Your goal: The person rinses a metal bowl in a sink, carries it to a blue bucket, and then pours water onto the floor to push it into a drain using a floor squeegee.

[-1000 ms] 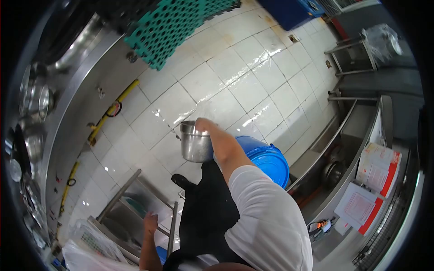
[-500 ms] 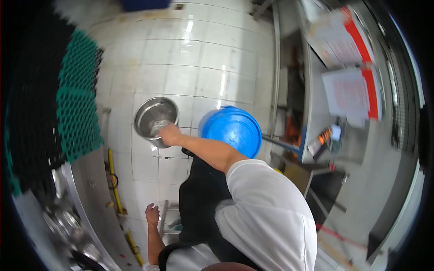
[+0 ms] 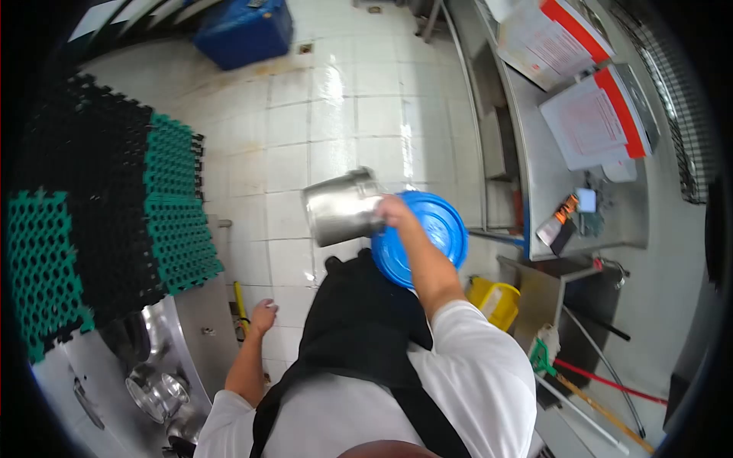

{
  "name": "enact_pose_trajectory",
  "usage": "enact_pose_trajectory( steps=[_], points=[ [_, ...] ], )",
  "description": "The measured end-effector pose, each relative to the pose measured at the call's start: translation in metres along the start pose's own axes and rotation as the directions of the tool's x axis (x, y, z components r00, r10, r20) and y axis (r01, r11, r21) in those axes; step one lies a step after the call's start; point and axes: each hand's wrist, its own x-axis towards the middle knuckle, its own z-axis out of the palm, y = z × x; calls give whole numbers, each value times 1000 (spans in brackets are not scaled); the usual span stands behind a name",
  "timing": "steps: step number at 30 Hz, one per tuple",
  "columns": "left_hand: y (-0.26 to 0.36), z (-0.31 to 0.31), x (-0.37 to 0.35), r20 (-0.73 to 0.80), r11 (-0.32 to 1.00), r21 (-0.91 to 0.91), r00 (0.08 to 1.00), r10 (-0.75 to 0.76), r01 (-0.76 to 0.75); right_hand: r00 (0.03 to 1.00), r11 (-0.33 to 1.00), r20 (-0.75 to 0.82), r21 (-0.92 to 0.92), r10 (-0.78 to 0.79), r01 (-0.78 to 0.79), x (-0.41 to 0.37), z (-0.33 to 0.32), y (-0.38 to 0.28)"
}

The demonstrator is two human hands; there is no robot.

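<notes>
My right hand (image 3: 391,210) grips a tall stainless steel pot (image 3: 342,208) at its right end. The pot is tipped onto its side above the tiled floor, slightly blurred, and its inside is hidden from me. Right beside that hand, partly under my forearm, stands a blue round lidded bucket (image 3: 439,229). My left hand (image 3: 265,314) hangs low at my left side, its fingers loosely curled and slightly apart, with nothing visible in it. A yellow pole (image 3: 241,301) is close to it.
Green and black perforated mats (image 3: 179,229) and a steel counter (image 3: 191,336) with metal pots (image 3: 156,393) line the left. On the right, a steel table (image 3: 527,137) bears white-and-red boxes (image 3: 588,118). A yellow bucket (image 3: 495,301) and poles stand lower right; a blue bin (image 3: 244,34) stands ahead.
My right hand has swung the pot from upright, mouth up on the left, rightward onto its side beside the blue bucket. The view has shifted, and my left hand still hangs at my side.
</notes>
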Motion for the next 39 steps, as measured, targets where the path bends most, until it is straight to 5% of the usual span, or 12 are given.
enact_pose_trajectory(
  steps=[4,9,10,12,15,18,20,23,26,29,33,39],
  points=[
    [46,-20,-18,77,997,3,994,-74,74,947,992,-318,97,-49,84,-71,42,-85],
    [22,-45,41,109,955,189,972,210,-227,935,947,-255,143,-246,288,-101,73,-127],
    [29,-50,54,140,928,218,951,277,-302,919,941,-237,49,-315,335,-112,84,-131],
    [105,-62,34,135,998,10,989,67,-69,873,893,-192,-140,-448,428,-130,98,-136],
    [116,-60,78,179,947,45,936,304,-317,802,716,-173,-582,-572,385,-179,131,-127],
    [146,-59,90,217,855,222,878,426,-469,751,594,-173,-732,-637,335,-251,182,-105],
    [204,-62,54,265,919,-32,883,388,-394,695,463,-106,-815,-711,350,-299,202,-87],
    [291,-56,-30,393,866,-410,802,450,-285,743,596,-263,-772,-616,221,-370,217,-68],
    [357,-50,-116,573,858,-455,658,488,-240,714,529,-257,-829,-651,184,-434,225,-52],
    [372,-19,-165,761,917,-318,513,398,-239,632,466,-314,-881,-709,85,-493,239,-37],
    [376,52,-210,925,964,-186,297,237,-190,531,78,-157,-983,-833,-168,-559,217,9],
    [369,196,-306,984,993,23,178,-3,-113,541,177,-469,-845,-699,-504,-633,178,105]
  ],
)
